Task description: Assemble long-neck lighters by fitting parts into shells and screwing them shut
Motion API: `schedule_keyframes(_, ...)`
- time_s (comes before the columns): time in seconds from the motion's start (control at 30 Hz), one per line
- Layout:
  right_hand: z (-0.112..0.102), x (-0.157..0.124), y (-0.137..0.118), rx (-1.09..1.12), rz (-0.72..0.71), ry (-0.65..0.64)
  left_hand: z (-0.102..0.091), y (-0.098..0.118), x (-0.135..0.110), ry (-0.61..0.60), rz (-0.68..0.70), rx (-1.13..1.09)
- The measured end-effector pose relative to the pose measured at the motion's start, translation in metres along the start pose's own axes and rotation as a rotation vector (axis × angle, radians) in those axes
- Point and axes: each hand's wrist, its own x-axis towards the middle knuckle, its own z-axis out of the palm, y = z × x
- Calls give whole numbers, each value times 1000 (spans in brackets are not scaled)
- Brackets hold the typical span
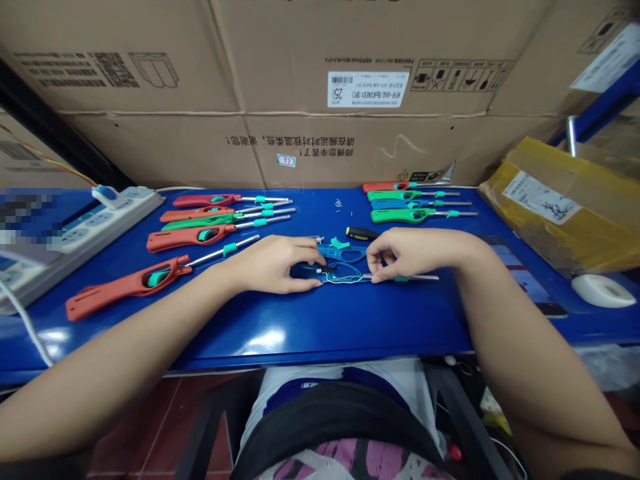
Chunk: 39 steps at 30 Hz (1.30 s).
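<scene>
In the middle of the blue table lies an opened blue gas lighter (357, 269), its inside facing up, with a thin white wire (345, 281) along its lower edge. My left hand (280, 263) is closed around the grip end, thumb below and fingers above. My right hand (415, 252) pinches the front end, where the metal tube (427, 277) joins the body. Its fingertips partly hide that joint. Just behind lies another blue shell half (345, 254), with a loose teal trigger (340, 244) beside it. A black and yellow screwdriver (361, 233) rests close to my right hand.
Several long lighters (190, 238) lie at the left, and several more (397, 215) at the back right. A power strip (85, 233) stands far left. On the right are a phone (530, 280), a white mouse (603, 291) and a yellow-taped box (565, 207). Cardboard (300, 80) stands behind.
</scene>
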Motion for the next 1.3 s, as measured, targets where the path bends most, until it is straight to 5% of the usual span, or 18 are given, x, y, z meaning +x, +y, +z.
schedule_keyframes(0.83, 1, -1, -4, -24, -42, 83, 2, 4, 0, 102, 69, -99)
schedule_keyframes(1.3, 5, 4, -6, 33, -160, 134, 8, 6, 3, 355, -72, -85)
